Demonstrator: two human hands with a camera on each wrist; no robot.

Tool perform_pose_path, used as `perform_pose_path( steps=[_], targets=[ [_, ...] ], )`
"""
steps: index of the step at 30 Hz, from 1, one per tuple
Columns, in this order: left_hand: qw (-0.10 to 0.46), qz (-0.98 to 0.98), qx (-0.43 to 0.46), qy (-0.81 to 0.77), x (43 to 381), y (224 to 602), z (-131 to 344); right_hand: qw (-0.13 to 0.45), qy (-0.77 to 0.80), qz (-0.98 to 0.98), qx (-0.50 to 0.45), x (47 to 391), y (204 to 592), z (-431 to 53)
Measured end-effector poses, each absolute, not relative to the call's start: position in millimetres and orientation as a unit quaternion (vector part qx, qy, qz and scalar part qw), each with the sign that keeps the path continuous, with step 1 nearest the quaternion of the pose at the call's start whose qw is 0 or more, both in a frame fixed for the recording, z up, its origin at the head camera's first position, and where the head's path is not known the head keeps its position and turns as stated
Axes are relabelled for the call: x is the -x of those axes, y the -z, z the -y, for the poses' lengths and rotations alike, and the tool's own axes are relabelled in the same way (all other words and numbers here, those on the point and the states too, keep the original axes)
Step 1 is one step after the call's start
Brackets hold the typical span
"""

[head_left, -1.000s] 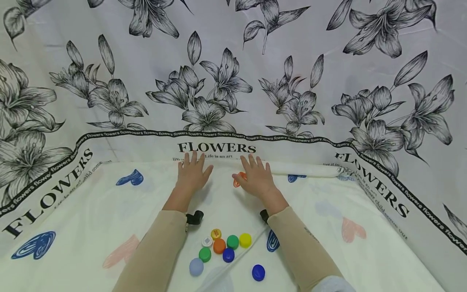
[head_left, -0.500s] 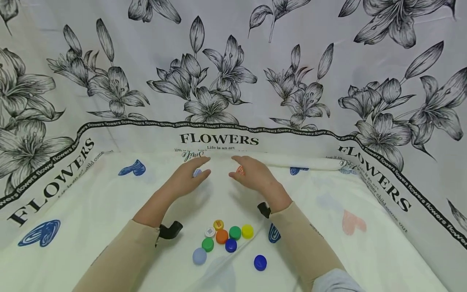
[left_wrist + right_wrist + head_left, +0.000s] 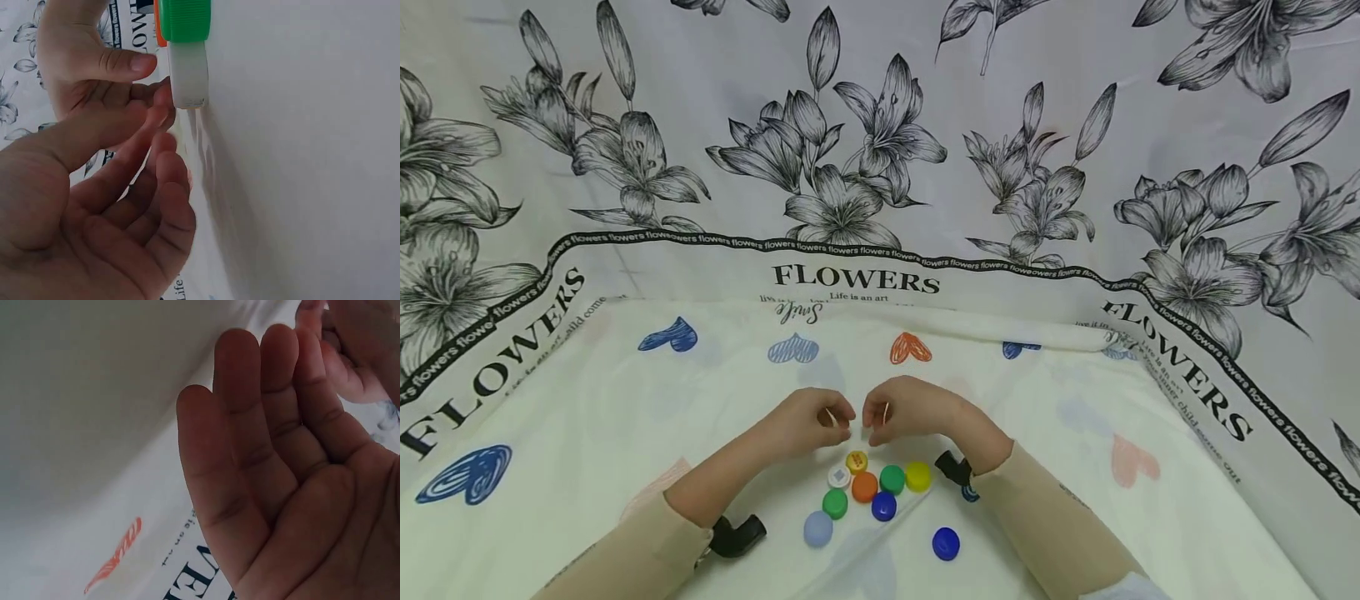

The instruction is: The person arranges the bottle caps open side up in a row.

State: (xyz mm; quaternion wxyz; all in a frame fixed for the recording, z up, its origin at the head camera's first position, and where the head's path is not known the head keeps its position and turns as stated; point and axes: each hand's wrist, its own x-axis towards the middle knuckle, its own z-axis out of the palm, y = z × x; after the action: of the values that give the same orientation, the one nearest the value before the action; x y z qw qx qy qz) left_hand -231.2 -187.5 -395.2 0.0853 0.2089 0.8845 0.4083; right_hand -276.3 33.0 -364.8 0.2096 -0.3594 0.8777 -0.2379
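A loose cluster of plastic bottle caps lies on the white cloth just below both hands in the head view. Closest to the fingers is a small yellow-orange cap, with a white cap and an orange cap beside it. My left hand hovers behind them, its fingers loosely bent and holding nothing. Facing it, my right hand is bent the same way, also without anything in it, fingertips close to the left ones. In the left wrist view, a green cap and a white cap stand near the fingertips.
Farther forward in the cluster are a yellow cap, a blue cap and a light blue cap. Another blue cap lies apart at the right. A flower-printed curtain rises behind the heart-patterned cloth.
Both hands have drawn back from the far edge of the cloth toward the caps and come close together. Their fingers, spread out earlier, are now bent. The caps keep their arrangement.
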Motion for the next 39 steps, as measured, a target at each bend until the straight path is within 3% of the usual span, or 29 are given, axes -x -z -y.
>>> perform_pose_path(
  steps=[4,10,22,39],
  targets=[
    [0.156,-0.869,-0.232,-0.408,227,398,188,0.249,0.218,-0.869,0.369,268,372,-29],
    [0.194,-0.86,-0.229,-0.414,227,403,183,0.228,0.164,-0.889,0.361,259,380,-24],
    [0.149,-0.891,-0.14,-0.405,209,399,164,0.207,0.142,-0.901,0.355,250,378,-18],
    [0.033,-0.884,-0.163,-0.436,212,394,168,0.161,0.251,-0.88,0.37,262,359,-35]
  ],
)
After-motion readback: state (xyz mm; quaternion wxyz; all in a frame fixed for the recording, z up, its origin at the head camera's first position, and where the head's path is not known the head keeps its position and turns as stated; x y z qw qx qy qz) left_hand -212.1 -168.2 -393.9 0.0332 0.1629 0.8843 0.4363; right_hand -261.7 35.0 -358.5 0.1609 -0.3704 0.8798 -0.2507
